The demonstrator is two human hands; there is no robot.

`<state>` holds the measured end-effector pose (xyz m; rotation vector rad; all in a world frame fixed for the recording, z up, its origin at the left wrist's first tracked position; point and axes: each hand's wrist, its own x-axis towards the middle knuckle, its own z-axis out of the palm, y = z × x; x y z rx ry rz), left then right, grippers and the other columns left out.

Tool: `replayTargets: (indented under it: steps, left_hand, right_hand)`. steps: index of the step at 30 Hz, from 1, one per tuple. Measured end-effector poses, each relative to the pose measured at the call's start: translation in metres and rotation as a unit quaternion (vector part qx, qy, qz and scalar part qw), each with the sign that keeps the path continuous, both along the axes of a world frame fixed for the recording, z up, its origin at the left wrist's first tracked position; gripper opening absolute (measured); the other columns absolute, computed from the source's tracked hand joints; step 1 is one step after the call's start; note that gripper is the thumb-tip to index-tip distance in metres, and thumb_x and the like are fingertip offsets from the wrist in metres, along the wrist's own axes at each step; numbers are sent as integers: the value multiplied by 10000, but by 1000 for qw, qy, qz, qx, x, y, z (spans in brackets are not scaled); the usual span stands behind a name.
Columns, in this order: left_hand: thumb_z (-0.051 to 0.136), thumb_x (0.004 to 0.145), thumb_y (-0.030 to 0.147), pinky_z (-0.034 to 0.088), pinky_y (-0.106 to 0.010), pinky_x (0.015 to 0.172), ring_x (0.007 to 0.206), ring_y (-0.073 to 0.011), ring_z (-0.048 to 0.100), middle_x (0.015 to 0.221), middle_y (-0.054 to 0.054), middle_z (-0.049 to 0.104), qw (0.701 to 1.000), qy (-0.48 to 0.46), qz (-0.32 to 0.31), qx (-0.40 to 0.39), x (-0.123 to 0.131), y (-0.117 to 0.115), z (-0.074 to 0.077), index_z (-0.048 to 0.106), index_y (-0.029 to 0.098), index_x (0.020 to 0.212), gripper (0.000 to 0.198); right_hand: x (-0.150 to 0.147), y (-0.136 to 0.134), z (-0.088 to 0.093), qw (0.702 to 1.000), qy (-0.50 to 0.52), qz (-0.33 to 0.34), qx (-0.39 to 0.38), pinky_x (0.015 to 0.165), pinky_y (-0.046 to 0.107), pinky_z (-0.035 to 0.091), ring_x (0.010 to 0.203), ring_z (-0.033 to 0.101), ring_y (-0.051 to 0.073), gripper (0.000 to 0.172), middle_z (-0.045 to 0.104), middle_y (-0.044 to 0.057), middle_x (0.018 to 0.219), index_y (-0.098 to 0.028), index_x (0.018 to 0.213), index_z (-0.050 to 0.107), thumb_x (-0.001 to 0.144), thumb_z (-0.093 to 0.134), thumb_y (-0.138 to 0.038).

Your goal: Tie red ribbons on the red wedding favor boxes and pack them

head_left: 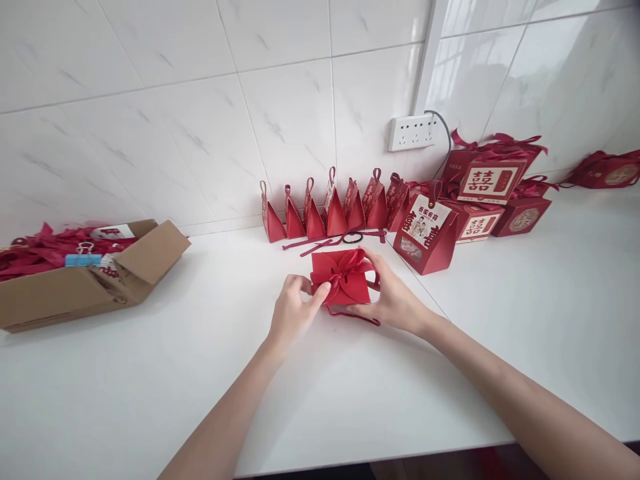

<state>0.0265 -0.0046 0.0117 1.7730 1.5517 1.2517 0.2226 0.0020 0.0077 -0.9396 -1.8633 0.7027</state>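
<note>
A small red gift box (330, 263) with a ribbon bow (344, 273) on top is between my two hands on the white table. My left hand (296, 305) grips its left side, the thumb lying on the top near the bow. Around the right side curve the fingers of my right hand (387, 293), its thumb low by the front edge. A dark red cord (355, 317) trails in front of the box. Behind it lie loose ribbon strips (320, 245) and a black ring (353, 237).
Several upright red boxes (315, 220) line the wall. A larger printed box (433, 240) stands right of them, before stacked gift boxes (487, 181). At left, a cardboard carton (60, 293) holds red ribbons and a blue clip (83, 260). A power strip (414, 132) is on the wall.
</note>
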Motion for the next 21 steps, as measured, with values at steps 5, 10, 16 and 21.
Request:
replayTargets:
  steps: [5,10,16,21]
  left_hand:
    - [616,746,314,479,-361,871,1152,-232,488,1267,-112,456,993,-78,-68,64,2,-3,0,405,242,1221,526]
    - [570,775,265,461,-398,931,1168,-251,496,1172,-100,543,986,-56,-119,107,0,-3,0,409,267,1284,534]
    - [480,856,267,383,-436,1028,1319,-247,335,1408,-112,339,985,7,-93,148,-1,1,-7,349,263,1307,470]
    - [408,888,210,357,-447,1055,1337,-246,305,1410,-85,305,970,103,-86,201,0,-1,-5,537,248,1100,250]
  right_hand:
    - [3,-4,5,998,14,61,-32,1011,478,399,1249,409,256,952,288,95,1435,-338,1415,172,652,740,-376]
    - [7,-8,14,968,131,149,-156,1021,477,372,1333,317,250,583,315,57,1459,-339,1329,361,816,505,-574]
    - [1,-7,18,967,149,54,-197,983,453,408,1144,522,232,319,535,82,1249,-192,749,549,852,500,-490]
    - [2,-6,17,990,60,26,-127,912,399,477,1191,474,234,240,523,86,1200,-193,661,504,808,569,-372]
